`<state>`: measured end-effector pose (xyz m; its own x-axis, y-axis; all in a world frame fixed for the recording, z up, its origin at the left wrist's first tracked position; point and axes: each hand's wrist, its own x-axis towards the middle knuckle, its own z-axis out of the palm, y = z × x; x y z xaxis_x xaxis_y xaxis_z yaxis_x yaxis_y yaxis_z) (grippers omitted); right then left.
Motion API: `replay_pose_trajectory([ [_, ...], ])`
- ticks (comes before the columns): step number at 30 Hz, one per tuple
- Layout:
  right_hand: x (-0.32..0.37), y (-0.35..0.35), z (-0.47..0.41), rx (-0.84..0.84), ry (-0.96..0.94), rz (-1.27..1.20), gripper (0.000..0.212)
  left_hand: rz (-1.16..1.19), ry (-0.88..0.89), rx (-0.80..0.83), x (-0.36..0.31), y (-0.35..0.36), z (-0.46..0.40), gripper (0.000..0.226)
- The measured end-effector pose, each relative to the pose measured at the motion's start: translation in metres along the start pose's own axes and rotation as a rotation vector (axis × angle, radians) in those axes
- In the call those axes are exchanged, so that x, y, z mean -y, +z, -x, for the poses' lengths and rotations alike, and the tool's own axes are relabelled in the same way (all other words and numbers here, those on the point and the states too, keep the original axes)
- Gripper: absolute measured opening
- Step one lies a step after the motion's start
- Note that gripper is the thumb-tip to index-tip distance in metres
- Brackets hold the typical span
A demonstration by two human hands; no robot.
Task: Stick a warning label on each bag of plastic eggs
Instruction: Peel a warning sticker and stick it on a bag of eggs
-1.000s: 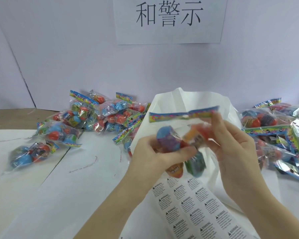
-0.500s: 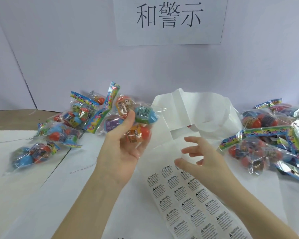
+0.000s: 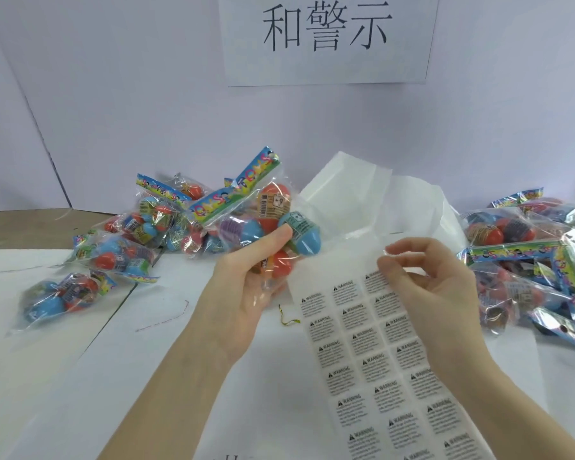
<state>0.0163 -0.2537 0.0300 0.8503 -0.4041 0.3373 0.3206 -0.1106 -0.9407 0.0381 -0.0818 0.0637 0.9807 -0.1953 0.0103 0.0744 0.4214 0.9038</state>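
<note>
**Left grip on the bag, right fingertips at the top of the label sheet**

The left hand [image 3: 246,280] grips a bag of plastic eggs [image 3: 263,224], thumb curled over a blue egg, the bag raised above the surface [image 3: 146,376] just beside the label sheet [image 3: 375,353]. The right hand [image 3: 435,287] pinches at the sheet's top row, where a warning label [image 3: 379,280] appears to lift; whether it is free cannot be told. Half a second earlier the right hand hovered open over the sheet; a second earlier both hands held a bag. Judged thus, the peeling step has begun and sticking follows. Labelled bags [image 3: 120,247] lie left, a further pile [image 3: 538,267] right.
</note>
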Motion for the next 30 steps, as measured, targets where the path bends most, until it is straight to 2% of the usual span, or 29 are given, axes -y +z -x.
replay_pose_trajectory([
  [5,0.006,0.001,0.004,0.053,-0.019,-0.050,0.024,0.038,0.026,0.090,0.004,0.004,0.003,0.013],
  [9,0.014,0.000,0.004,0.236,0.039,-0.191,0.017,0.069,0.034,-0.036,0.006,0.004,-0.002,0.028],
  [12,0.015,0.000,0.004,0.293,0.015,-0.163,0.027,0.124,0.006,-0.111,0.006,0.002,-0.006,0.024],
  [17,0.016,0.002,0.005,0.284,-0.024,-0.079,0.042,0.132,-0.006,-0.169,0.007,0.004,-0.005,0.013],
  [21,0.016,0.001,0.005,0.259,-0.037,-0.056,0.042,0.134,0.014,-0.188,0.008,0.008,-0.004,0.019],
  [26,0.015,0.002,0.007,0.200,-0.091,-0.069,0.036,0.161,0.032,-0.209,0.008,0.009,-0.004,0.032],
  [30,0.014,0.003,0.009,0.129,-0.156,-0.092,0.022,0.194,0.053,-0.211,0.011,0.008,-0.004,0.020],
])
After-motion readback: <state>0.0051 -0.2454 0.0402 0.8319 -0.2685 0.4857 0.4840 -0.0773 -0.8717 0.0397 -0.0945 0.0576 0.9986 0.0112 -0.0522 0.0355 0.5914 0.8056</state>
